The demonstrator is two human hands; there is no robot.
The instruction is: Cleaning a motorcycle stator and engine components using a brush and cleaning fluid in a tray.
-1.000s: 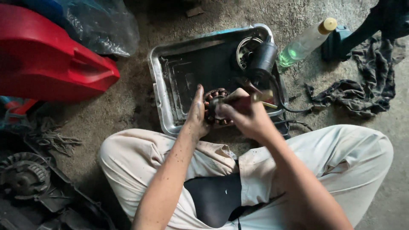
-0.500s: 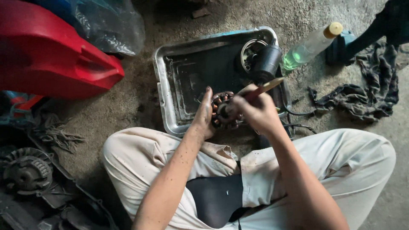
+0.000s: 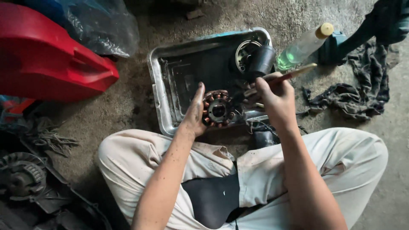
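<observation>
A: Fingers first?
B: Left hand [image 3: 194,113] fingers were wrapped round the left rim of a round coil stator [image 3: 218,110], copper windings in a ring, at frame centre, over the near edge of the tray. Right hand [image 3: 275,96] fingers were pinched shut on a brush [image 3: 289,76], its wooden handle pointing to the upper right; bristle end hidden behind the hand.

A: Around them?
B: Metal tray [image 3: 170,81] sat on the dirt floor [image 3: 123,106], a black cylindrical part [image 3: 260,61] in its upper right corner. Clear bottle [image 3: 302,47] with green liquid lay just right of the tray. Dark rag [image 3: 353,93] at right. Red plastic panel [image 3: 42,64] upper left. Person sat cross-legged in pale trousers [image 3: 140,162].
</observation>
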